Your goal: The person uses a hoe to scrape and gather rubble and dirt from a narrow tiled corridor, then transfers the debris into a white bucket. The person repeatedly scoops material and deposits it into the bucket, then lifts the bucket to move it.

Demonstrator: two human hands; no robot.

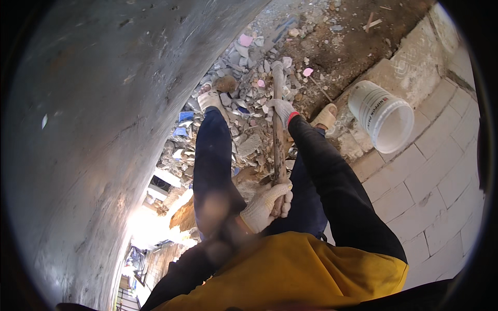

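A long wooden tool handle [279, 150] runs from near my body out to the rubble, its far end greyed with dust. What kind of head it has, I cannot make out against the stones. My left hand [265, 206], in a cream knitted glove, wraps round the near end, close to my thighs. Further along, my right hand [282, 111], in a greyish glove with a red cuff, grips the handle past its middle. Broken rubble [249, 145] lies under and around the handle, between my feet.
A grey wall [114, 103] rises close on my left. To the right, a white plastic bucket [371, 111] lies tipped over by the pale block wall [430, 192]. Bare soil [358, 46] spreads at the far right. A brown stone [226, 83] sits by my left foot.
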